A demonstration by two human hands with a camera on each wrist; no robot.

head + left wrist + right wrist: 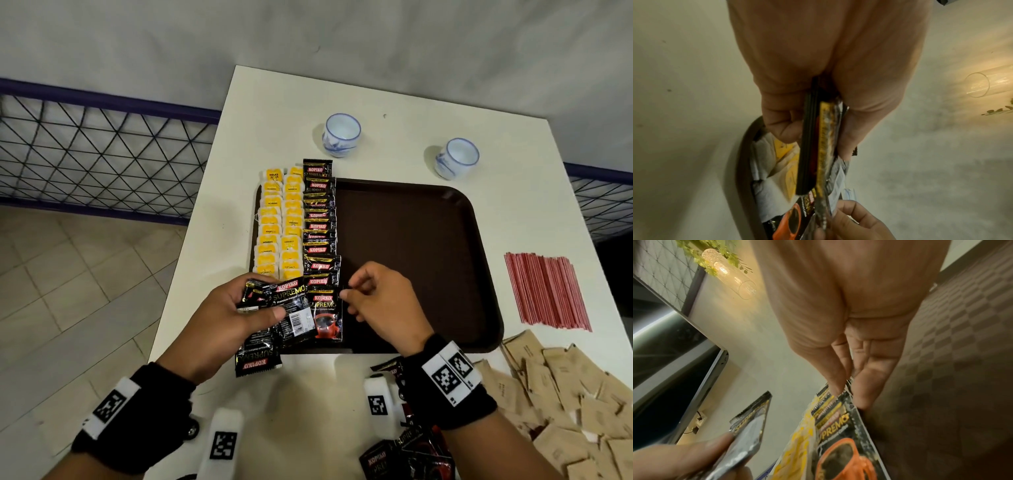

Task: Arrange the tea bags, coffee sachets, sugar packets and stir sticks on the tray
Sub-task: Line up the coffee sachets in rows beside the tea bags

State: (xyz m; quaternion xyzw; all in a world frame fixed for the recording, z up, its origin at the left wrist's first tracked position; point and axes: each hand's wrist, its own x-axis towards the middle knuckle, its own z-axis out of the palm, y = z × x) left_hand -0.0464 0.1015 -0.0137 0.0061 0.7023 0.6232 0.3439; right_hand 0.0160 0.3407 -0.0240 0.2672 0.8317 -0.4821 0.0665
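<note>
A: Your left grip (236, 308) is curled round a fanned stack of coffee sachets (274, 308), thumb pressed on top. Your right grip (376, 301) has thumb and forefinger nipped on the right edge of the front sachet (325, 315), which lies on the tray (428, 240).

B: And around those grips?

A: Nearer you than both, loose sachets (404, 455) lie on the tabletop (308, 377). Out to the right of your right grip sit the sugar packets (565, 394) and, beyond them, the red stir sticks (548, 291), all off the tray. Running away from your right grip is the overlapped column of sachets (320, 222); left of that, beyond your left grip, are two columns of yellow tea bags (279, 226).

B: What could go wrong?

A: I judge the stack the main risk: it's splayed, so if your thumb eases, slick packets could slide out onto the column. Nudging the front sachet sideways might drag the one it overlaps and skew the line. Furthest off, past the tray, stand two cups (340, 135), well clear.
</note>
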